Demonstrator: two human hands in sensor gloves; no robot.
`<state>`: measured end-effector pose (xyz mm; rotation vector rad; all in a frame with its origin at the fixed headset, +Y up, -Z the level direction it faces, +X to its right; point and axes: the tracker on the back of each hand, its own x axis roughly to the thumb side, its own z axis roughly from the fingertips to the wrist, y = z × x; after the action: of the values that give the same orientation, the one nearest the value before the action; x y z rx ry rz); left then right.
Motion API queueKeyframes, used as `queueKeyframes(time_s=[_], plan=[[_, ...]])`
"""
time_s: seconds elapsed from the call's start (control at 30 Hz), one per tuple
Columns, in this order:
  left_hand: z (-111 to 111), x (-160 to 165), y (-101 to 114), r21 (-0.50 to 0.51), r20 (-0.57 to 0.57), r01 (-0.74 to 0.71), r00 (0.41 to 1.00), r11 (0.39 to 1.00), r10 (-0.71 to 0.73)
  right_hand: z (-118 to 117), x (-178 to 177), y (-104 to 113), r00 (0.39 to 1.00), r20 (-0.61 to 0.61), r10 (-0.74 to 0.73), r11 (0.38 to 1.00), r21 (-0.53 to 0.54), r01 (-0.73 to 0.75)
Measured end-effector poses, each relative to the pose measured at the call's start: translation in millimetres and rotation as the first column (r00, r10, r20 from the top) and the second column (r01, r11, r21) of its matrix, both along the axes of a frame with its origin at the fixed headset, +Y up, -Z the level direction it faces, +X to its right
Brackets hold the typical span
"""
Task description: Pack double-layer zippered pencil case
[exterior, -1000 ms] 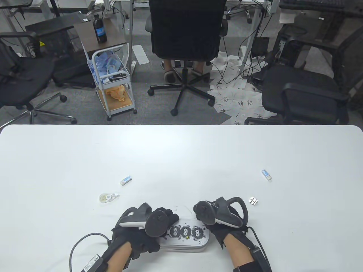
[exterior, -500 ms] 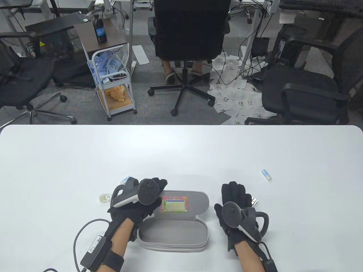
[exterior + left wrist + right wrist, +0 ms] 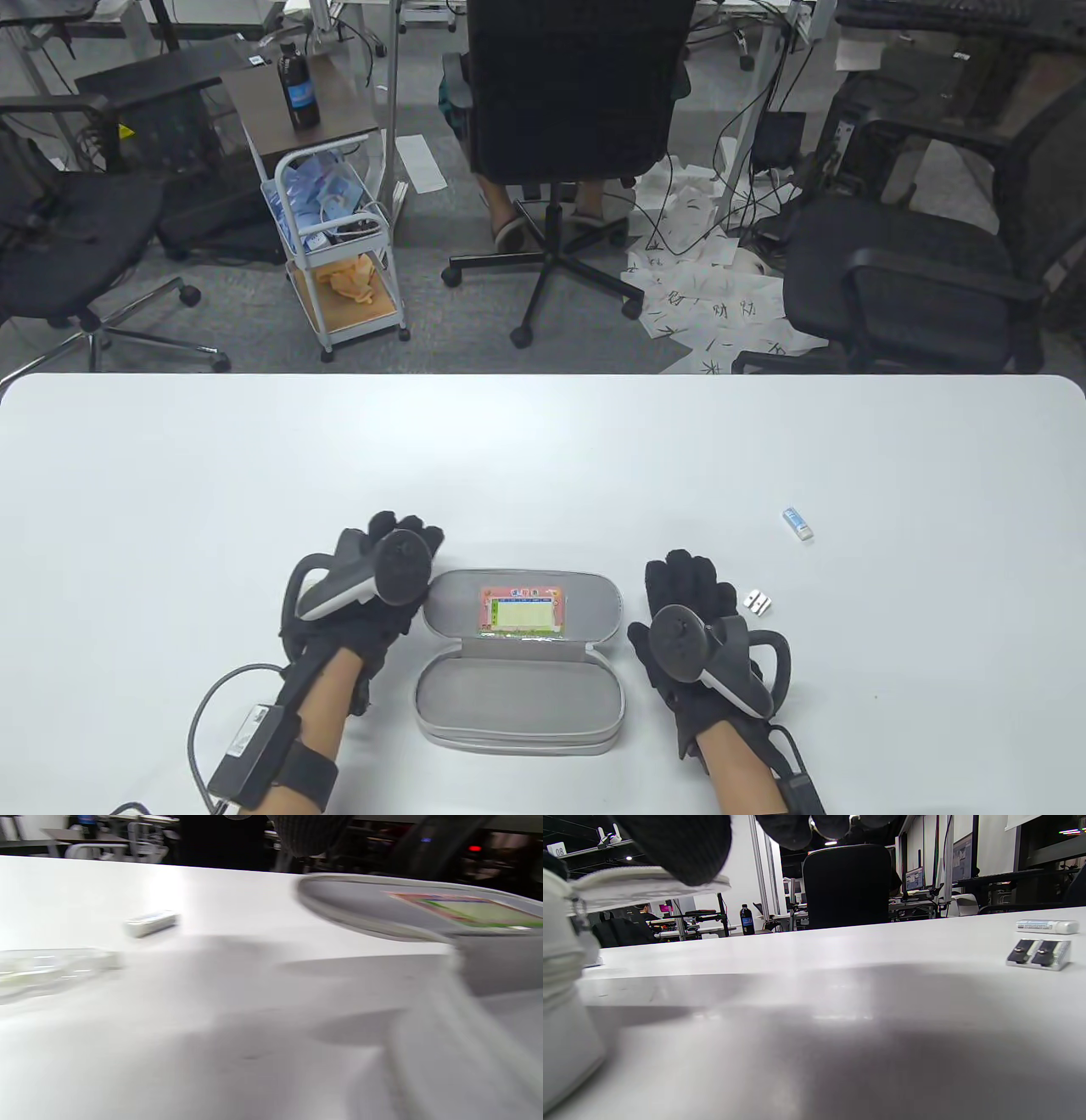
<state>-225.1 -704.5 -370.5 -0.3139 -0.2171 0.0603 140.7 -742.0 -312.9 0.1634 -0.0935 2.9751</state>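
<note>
The left hand [image 3: 373, 586] has slid off the lid toward the counter's left edge — the pencil case [image 3: 519, 658] lies open near the front edge, ready for filling. The right hand [image 3: 691, 632] rests spread beside it, nothing held; the left's fingers I cannot tell.

Beyond the far edge of the white table [image 3: 543, 441], at twelve o'clock, a person sits in a black office chair [image 3: 577, 93], slippered feet [image 3: 509, 227] under it. At eleven o'clock stands a white wheeled cart [image 3: 335, 246], with a dark bottle [image 3: 295, 78] on a brown side table behind it. Loose papers [image 3: 713, 306] litter the floor at one o'clock, beside another black chair [image 3: 916, 263].
</note>
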Motion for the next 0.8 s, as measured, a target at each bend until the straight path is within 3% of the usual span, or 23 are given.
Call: queueKeyframes(time_s=[0.17,0.33,0.4,0.67,0.73,0.8], plan=[[-4,-58,-39,-0.173,-0.229,0.031,0.971,0.985,-0.071,1,1,1,1.000,-0.002,0.006,1.000,-0.017,-0.006],[-2,-73,-67,-0.260,-0.262,0.008,0.962,0.966,-0.079,0,2,0,1.000,0.002,0.003,0.999,-0.038,-0.003],[-3,-72,-66,-0.198,-0.269,0.010,0.961,0.980,-0.064,0,3,0,1.000,0.000,0.003,0.999,-0.047,-0.003],[-3,-58,-61,-0.043,-0.165,0.332,0.928,0.942,-0.334,0,3,-1,1.000,-0.011,0.000,0.997,-0.079,0.000],[3,-55,-54,-0.033,-0.143,0.270,0.952,0.962,-0.272,0,3,0,1.000,-0.010,0.020,0.997,-0.069,-0.020],[13,-46,-39,0.072,-0.096,0.178,0.981,0.981,-0.171,-1,4,0,1.000,-0.011,0.015,0.997,-0.075,-0.016]])
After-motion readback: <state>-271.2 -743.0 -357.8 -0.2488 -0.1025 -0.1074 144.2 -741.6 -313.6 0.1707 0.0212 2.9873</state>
